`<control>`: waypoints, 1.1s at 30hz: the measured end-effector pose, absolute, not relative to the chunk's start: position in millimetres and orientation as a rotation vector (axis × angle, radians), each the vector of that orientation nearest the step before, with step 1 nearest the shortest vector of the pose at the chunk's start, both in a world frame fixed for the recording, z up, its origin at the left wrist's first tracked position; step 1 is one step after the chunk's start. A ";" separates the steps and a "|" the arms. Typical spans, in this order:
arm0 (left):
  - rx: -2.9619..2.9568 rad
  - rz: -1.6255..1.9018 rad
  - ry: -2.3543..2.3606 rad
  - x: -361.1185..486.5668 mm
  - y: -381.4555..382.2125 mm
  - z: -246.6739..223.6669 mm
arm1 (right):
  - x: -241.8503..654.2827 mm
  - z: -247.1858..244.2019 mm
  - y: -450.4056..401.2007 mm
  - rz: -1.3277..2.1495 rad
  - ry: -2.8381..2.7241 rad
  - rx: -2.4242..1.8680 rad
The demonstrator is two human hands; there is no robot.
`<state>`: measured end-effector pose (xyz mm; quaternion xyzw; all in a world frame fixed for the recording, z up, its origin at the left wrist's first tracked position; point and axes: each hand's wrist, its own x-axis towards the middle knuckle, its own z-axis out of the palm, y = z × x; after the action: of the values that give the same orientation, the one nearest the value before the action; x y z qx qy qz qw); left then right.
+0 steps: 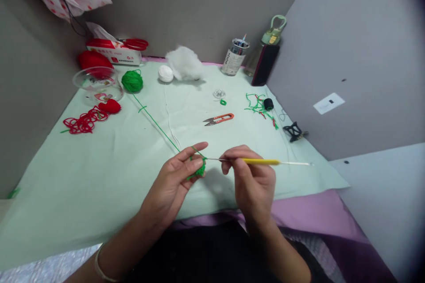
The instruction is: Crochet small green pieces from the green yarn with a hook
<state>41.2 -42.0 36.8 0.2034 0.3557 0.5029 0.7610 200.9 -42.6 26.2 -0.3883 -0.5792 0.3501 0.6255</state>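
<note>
My left hand (181,174) pinches a small green crocheted piece (200,170) between thumb and fingers, its index finger stretched out with green yarn over it. That yarn runs back across the cloth to a green yarn ball (132,81). In my right hand (250,177) is a crochet hook with a yellow handle (260,161), gripped like a pen. The hook's thin metal tip reaches the top edge of the green piece; its other metal end points right. A white strand (170,121) lies just beyond my left hand.
Orange thread snips (219,119) lie mid-table. Green and red yarn scraps (259,105) and a black claw clip (294,131) are at right. Red yarn (81,124), a clear plastic bowl (98,80) and a tissue box (116,54) stand left. White stuffing (185,64), a pen cup (235,58) and a phone (265,65) are behind.
</note>
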 end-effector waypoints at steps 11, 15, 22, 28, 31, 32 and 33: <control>0.608 1.145 0.839 45.1 -47.9 36.8 | 194.0 25.0 -41.3 0.891 -1.359 -0.865; 0.655 1.126 0.871 39.8 -47.1 35.9 | 197.5 20.1 -34.0 1.158 -1.142 -0.835; 0.603 1.126 0.839 38.9 -48.6 40.6 | 194.2 24.7 -34.4 1.191 -1.030 -0.833; 0.530 1.161 0.826 39.2 -47.1 42.2 | 196.1 24.3 -35.0 1.139 -1.067 -0.828; 0.538 1.197 0.865 38.8 -47.3 39.9 | 197.8 23.2 -37.6 1.107 -1.139 -0.817; 0.548 1.209 0.877 38.6 -47.9 39.3 | 198.3 23.4 -39.0 1.090 -1.176 -0.814; 0.561 1.217 0.887 38.4 -48.7 38.7 | 198.7 23.9 -40.6 1.063 -1.215 -0.812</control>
<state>38.4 -48.7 38.7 0.2514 0.3971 0.5450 0.6943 198.7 -40.6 23.9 -0.3528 -0.5281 0.4622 0.6189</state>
